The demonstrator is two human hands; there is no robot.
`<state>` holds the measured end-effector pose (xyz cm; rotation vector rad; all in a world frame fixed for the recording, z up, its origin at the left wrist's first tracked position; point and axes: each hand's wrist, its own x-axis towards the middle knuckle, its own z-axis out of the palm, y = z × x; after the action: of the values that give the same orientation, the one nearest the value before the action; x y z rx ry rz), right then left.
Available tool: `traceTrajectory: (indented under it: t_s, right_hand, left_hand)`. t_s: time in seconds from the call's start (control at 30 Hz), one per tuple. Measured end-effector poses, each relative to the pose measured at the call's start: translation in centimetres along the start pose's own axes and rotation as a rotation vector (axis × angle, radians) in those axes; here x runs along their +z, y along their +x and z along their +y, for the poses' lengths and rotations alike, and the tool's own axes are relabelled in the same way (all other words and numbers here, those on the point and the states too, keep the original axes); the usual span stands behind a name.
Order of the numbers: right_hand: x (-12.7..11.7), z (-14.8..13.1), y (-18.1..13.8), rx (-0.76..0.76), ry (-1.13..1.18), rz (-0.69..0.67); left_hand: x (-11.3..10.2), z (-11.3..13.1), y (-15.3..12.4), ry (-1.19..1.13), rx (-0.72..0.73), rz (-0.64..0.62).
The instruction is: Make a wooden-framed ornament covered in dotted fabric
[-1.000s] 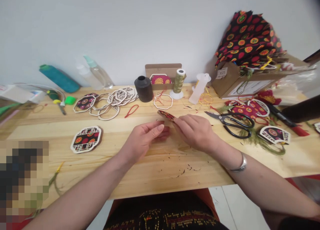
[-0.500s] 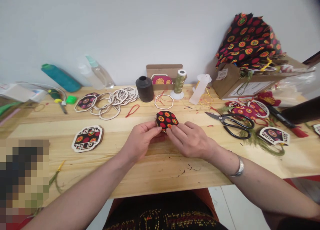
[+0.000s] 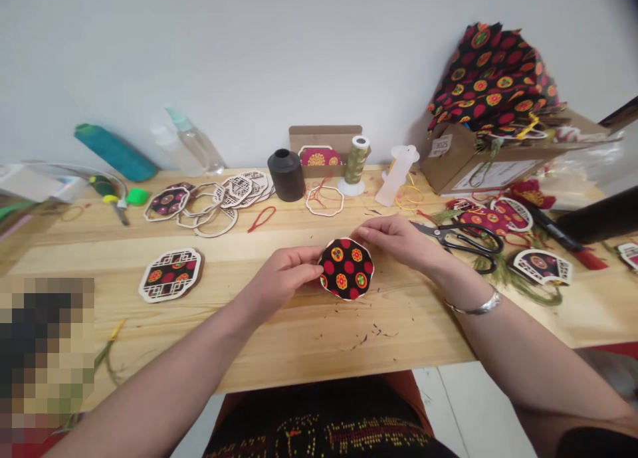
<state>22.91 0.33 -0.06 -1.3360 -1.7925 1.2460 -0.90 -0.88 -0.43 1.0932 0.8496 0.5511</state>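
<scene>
- Plain pale wall (image 3: 249,59) behind a light wood tabletop (image 3: 279,355); call the held piece the clock's centre.
- That's the round disc faced in black patterned cloth (image 3: 347,270), with a wavy pale rim, tilted up right in front of the person.
- Left hand (image 3: 288,278) pinches its 9 o'clock edge, thumb over the front, probably so most of the face is uncovered.
- Right hand (image 3: 393,240) has thumb and fingertips drawn close by the 1 o'clock rim; can't tell if it's gripping or just touching. Maybe steadying, imo.
- Black-handled metal scissors (image 3: 441,233) lie between 2 and 3 o'clock, seemingly for easy right-side reach.
- Flat cloth piece with pale wooden lattice (image 3: 171,275) sits at 9, well apart, likely out of the way.
- Black cone-shaped spool (image 3: 286,177) stands at 11, probably freeing up working room.
</scene>
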Motion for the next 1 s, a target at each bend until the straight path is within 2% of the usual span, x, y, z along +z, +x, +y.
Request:
traceTrajectory:
  t_s: [0.17,0.27,0.4,0.57,0.7,0.9,1.0]
  right_hand:
    - [0.0,-0.1,-0.4,0.058,0.088,-0.113]
    - [0.0,0.1,-0.3,0.079,0.171,-0.130]
    - [0.2,0.2,-0.2,0.109,0.181,-0.088]
    - [0.7,0.1,-0.1,0.158,0.169,0.003]
    - [1.1,0.0,0.0,0.235,0.123,0.021]
    - [1.5,-0.4,0.2,0.282,0.056,0.043]
    - [1.6,-0.4,0.2,0.266,0.006,0.063]
  left_hand:
    - [0.2,0.5,-0.1,0.099,0.037,-0.007]
    - [0.3,0.8,-0.1,0.140,0.033,0.024]
    - [0.3,0.8,-0.2,0.143,0.010,0.091]
    - [-0.1,1.0,0.1,0.141,-0.024,0.272]
    - [-0.3,0.9,0.3,0.303,0.012,0.401]
    - [-0.5,-0.3,0.2,0.587,0.195,0.415]
    - [-0.4,-0.5,0.1,0.699,0.222,0.409]
